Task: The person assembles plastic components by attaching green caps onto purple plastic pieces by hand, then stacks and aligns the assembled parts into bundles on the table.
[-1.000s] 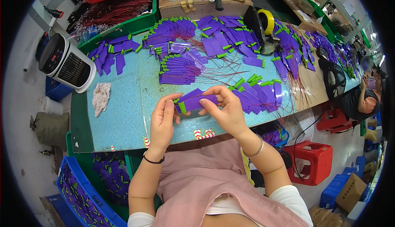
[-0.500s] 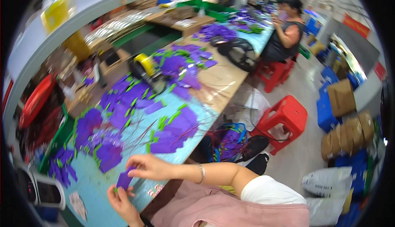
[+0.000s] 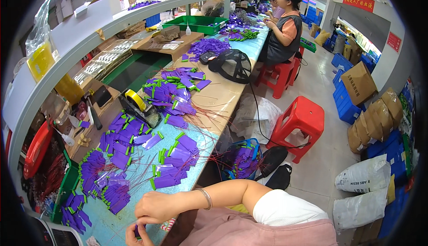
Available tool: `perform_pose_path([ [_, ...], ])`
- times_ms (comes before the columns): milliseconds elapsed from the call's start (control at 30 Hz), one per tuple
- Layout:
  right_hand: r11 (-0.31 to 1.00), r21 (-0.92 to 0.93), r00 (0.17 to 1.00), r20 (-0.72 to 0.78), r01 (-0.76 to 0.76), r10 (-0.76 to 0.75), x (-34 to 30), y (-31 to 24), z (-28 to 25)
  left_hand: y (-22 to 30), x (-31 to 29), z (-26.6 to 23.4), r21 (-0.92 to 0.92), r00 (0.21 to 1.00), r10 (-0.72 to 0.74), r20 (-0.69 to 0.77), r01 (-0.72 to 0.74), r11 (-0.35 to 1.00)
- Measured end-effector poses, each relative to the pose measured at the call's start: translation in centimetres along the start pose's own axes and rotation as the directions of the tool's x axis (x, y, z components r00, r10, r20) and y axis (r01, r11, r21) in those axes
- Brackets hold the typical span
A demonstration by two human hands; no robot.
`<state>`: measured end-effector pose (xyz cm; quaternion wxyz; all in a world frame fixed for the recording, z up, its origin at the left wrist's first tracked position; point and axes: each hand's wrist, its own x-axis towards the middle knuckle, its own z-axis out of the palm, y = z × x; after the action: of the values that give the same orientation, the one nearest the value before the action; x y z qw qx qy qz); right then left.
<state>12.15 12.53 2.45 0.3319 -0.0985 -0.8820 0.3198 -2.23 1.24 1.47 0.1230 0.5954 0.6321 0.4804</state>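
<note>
My view is swinging right over this last second, and a co-worker [image 3: 285, 38], well beyond the fingers [image 3: 142, 219], is showing more fully. The piece [image 3: 137, 232], purple, is now sitting near the bottom edge, mostly hidden. The left hand [image 3: 145, 238] is clamping it between its fingers; the right hand [image 3: 155, 206] is bending over from above, and I'm not managing to tell whether it's gripping. I'm judging that the handling is continuing, since the piece is staying in hand, not lying on the counter [image 3: 104, 225]. Ahead-left of the fingers a fanned stack [image 3: 117, 198] is lying; farther ahead, a tape dispenser [image 3: 137, 102] is standing.
</note>
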Motion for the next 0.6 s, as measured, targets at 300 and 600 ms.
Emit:
perform_pose_path([
  [300,0.940,0.323,0.939,-0.275,-0.111,0.206,-0.8,0.3,4.5,-4.6,-1.4,2.9,-0.561,0.951,-0.284,-0.118,0.173,0.810],
  [600,0.883,0.466,0.996,-0.089,0.058,-0.018,0.3,-0.1,2.6,-0.6,-1.3,1.1,-0.245,0.928,-0.097,0.361,0.195,0.950],
])
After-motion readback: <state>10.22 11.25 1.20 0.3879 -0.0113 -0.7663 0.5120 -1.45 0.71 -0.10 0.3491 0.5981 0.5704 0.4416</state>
